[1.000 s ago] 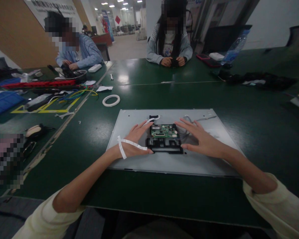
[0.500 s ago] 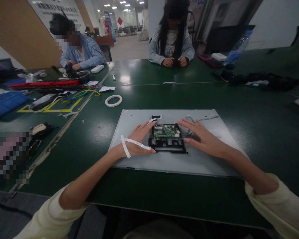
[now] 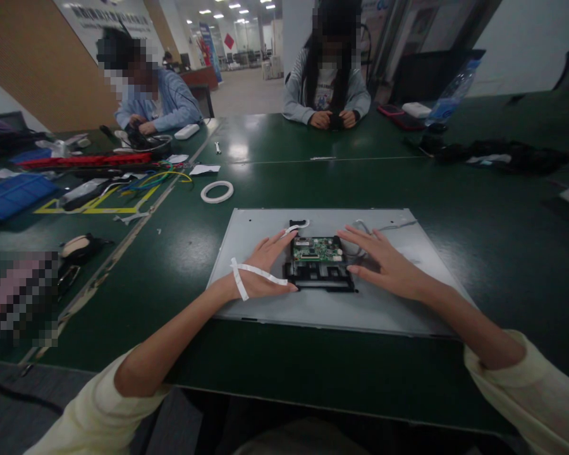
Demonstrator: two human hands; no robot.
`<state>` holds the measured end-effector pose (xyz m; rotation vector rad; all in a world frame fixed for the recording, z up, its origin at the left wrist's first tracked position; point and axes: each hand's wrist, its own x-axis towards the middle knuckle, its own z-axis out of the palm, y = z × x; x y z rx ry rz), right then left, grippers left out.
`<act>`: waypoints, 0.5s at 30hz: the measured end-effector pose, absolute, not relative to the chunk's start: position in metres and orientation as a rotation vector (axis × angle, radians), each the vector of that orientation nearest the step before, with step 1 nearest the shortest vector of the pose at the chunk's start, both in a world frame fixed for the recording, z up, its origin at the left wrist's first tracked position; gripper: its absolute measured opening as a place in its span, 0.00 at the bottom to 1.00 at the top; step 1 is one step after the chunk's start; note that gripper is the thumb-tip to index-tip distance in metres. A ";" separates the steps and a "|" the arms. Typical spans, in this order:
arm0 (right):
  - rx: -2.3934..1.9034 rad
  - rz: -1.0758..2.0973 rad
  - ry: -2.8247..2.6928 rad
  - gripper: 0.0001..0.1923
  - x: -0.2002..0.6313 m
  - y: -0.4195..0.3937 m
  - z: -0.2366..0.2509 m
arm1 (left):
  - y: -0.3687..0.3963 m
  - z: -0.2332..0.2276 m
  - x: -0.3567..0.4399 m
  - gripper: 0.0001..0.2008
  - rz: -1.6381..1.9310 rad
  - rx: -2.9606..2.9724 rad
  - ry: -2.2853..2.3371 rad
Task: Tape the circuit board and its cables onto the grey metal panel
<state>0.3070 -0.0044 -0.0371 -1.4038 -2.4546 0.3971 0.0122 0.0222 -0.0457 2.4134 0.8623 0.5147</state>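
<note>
Fingers (image 3: 275, 243) spread — flanking circuit board (image 3: 318, 249)

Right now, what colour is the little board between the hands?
Green circuit board, in the head view.

Across the dark green desk (image 3: 284, 183) from me, a person in a grey hooded top (image 3: 326, 88) sits at top centre of the frame, both hands closed on a small dark object. At upper left, a second person in a light blue jacket (image 3: 164, 104) bends over black gear. A white tape ring (image 3: 217, 191) lies left of centre, near a scrap of white paper (image 3: 203, 169). Coloured wires (image 3: 159, 178) trail beside yellow tape lines (image 3: 95, 205) and a long red strip (image 3: 78, 160). A blue tray (image 3: 9, 194) sits at far left. At upper right stand a clear water bottle (image 3: 448, 95), a red phone (image 3: 398, 114) and a heap of black cloth (image 3: 507, 155).
</note>
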 end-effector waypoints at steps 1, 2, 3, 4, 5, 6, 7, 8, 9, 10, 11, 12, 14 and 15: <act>-1.402 0.393 -2.455 0.33 0.307 -0.004 -0.037 | 0.022 -0.046 0.012 0.49 0.520 2.414 0.856; -1.399 0.391 -2.456 0.34 0.307 -0.004 -0.038 | 0.022 -0.046 0.012 0.49 0.523 2.416 0.852; -1.396 0.389 -2.457 0.34 0.307 -0.004 -0.038 | 0.022 -0.047 0.012 0.49 0.524 2.419 0.851; -1.393 0.387 -2.457 0.34 0.307 -0.004 -0.038 | 0.023 -0.047 0.011 0.50 0.527 2.424 0.850; -1.390 0.383 -2.456 0.34 0.307 -0.004 -0.039 | 0.023 -0.048 0.011 0.50 0.532 2.431 0.849; -1.387 0.378 -2.454 0.33 0.307 -0.004 -0.039 | 0.023 -0.048 0.011 0.50 0.539 2.438 0.847; -1.382 0.371 -2.452 0.33 0.307 -0.004 -0.039 | 0.023 -0.049 0.011 0.51 0.549 2.444 0.842; -1.377 0.362 -2.450 0.33 0.307 -0.004 -0.039 | 0.024 -0.049 0.011 0.51 0.560 2.449 0.835; -1.373 0.354 -2.449 0.32 0.306 -0.004 -0.039 | 0.024 -0.049 0.011 0.51 0.575 2.453 0.827; -1.369 0.348 -2.450 0.32 0.306 -0.004 -0.039 | 0.024 -0.049 0.011 0.51 0.591 2.455 0.818; -1.369 0.341 -2.452 0.32 0.306 -0.004 -0.039 | 0.023 -0.049 0.011 0.50 0.605 2.456 0.812; -1.371 0.335 -2.453 0.32 0.306 -0.004 -0.039 | 0.023 -0.048 0.012 0.50 0.619 2.454 0.810; -1.373 0.323 -2.456 0.32 0.305 -0.004 -0.039 | 0.022 -0.047 0.012 0.49 0.648 2.439 0.814; -1.374 0.318 -2.456 0.32 0.305 -0.004 -0.039 | 0.022 -0.046 0.013 0.49 0.666 2.425 0.818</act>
